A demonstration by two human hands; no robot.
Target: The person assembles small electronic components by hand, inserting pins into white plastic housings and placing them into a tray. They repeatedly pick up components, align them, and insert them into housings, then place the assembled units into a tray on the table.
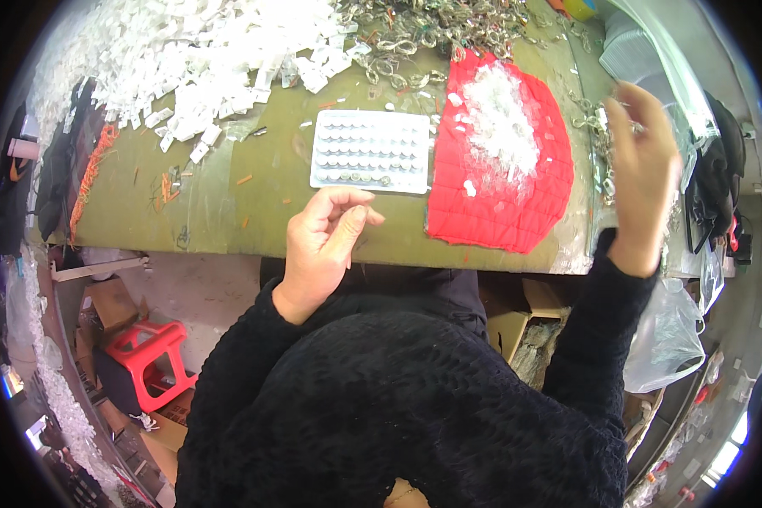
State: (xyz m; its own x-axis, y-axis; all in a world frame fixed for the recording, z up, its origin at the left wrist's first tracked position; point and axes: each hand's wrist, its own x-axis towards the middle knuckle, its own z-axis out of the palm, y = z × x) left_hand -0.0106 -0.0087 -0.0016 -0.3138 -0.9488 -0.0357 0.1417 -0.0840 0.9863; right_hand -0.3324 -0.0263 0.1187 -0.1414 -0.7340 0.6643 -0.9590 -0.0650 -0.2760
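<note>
Just in front of a white tray (369, 152), my left hand (317, 245) is closed, its thumb pressed toward the curled fingers. Whatever it pinches, if anything, is hidden or too small to name. The tray has rows of round hollows, and small greyish pieces lie along its nearest row. My right hand (646, 165) is raised at the right end of the table, beside a strip of small tangled loops (603, 127). Motion smears its fingers, so their grip does not show. Between the hands lies a red quilted cloth (457, 216) bearing a heap of small clear-white pieces (501, 118).
White plastic pieces (203, 63) form a large pile at the far left of the green table (262, 190). Tangled ring-shaped items (432, 34) are heaped at the back. A red stool (157, 360) stands below left; a clear plastic bag (665, 339) hangs at right.
</note>
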